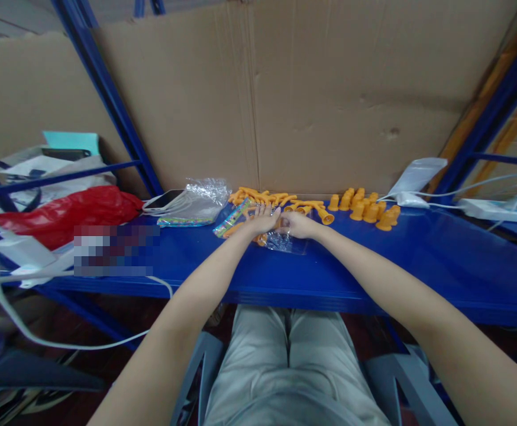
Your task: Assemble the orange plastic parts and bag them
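A clear plastic bag (287,241) with a colourful printed card (232,219) lies on the blue shelf top, with orange plastic parts showing inside it. Across the bag rests my left hand (265,220), its fingers stretched out and flat. My right hand (297,225) is closed at the bag's right end, fingers curled on the film; its fingertips are partly hidden. Right behind both hands lies a row of orange plastic pieces (262,195), slim stems, some with trumpet-like ends (327,218). Further right stand several orange cup-shaped pieces (358,210).
Left of the hands is a stack of flat clear packages (196,207) beside a phone with a white cable (170,200). A red bag (72,216) and a power strip (32,254) sit at far left. A white pouch (418,177) leans at right. Cardboard (307,89) walls the back.
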Motion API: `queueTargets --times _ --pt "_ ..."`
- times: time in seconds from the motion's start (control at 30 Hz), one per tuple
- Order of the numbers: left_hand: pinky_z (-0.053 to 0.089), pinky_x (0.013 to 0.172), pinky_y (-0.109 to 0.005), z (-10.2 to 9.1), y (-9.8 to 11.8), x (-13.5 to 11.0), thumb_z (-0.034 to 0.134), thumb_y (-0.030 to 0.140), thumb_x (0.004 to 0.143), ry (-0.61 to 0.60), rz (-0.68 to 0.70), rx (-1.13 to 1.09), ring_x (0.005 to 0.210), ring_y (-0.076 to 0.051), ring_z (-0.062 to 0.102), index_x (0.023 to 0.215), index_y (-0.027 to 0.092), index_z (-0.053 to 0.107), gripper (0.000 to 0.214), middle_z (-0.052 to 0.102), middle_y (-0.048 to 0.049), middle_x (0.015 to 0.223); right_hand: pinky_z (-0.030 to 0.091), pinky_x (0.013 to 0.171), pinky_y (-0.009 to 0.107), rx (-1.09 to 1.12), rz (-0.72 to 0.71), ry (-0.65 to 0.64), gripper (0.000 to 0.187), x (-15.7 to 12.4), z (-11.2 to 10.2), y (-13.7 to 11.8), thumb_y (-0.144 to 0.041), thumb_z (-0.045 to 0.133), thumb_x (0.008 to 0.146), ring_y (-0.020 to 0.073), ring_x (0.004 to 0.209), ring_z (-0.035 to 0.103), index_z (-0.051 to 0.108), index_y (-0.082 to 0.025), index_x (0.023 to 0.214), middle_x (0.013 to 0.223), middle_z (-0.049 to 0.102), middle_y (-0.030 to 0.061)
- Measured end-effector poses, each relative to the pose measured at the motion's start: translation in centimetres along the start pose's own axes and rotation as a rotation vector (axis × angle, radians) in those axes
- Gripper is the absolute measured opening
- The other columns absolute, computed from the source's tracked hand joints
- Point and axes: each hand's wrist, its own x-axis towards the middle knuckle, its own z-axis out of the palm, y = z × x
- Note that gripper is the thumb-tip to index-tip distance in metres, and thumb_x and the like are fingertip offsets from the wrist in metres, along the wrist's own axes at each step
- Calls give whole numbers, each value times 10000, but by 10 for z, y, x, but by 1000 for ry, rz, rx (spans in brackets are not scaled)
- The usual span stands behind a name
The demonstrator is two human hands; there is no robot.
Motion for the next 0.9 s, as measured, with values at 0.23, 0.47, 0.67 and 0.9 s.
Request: queueTargets --times 0.23,0.47,0.67,0.9 --pt "117 1264 -452 3 -4 8 112 550 990 98 -49 -43 1559 -243 115 1583 185 288 719 240 -88 1662 503 897 356 -190 37 60 286 9 9 5 -99 658 812 255 997 676 645 -98 1098 1094 721 171" --pt "158 1259 -473 6 -8 15 139 545 988 115 -80 -52 1555 -247 138 1584 238 287 687 249 -57 1665 488 980 383 -391 150 38 326 8 8 -3 -201 615 893 294 1163 642 607 -124 1210 1226 685 195" --pt "168 1254 -475 8 -5 12 137 536 991 98 -70 -29 1557 -244 130 1587 206 268 693 220 -90 1671 498 949 379 -371 188 63 347 9 9 -9 -213 586 918 295 1147 651 572 -139 1256 1204 698 185" --pt "286 1208 -421 -11 -17 12 164 463 1017 155 36 99 1519 -263 287 1533 156 378 638 351 -135 1621 507 770 304 -169 139 122 265 13 15 9 -190 656 857 221 872 677 591 -142 1110 970 722 103"
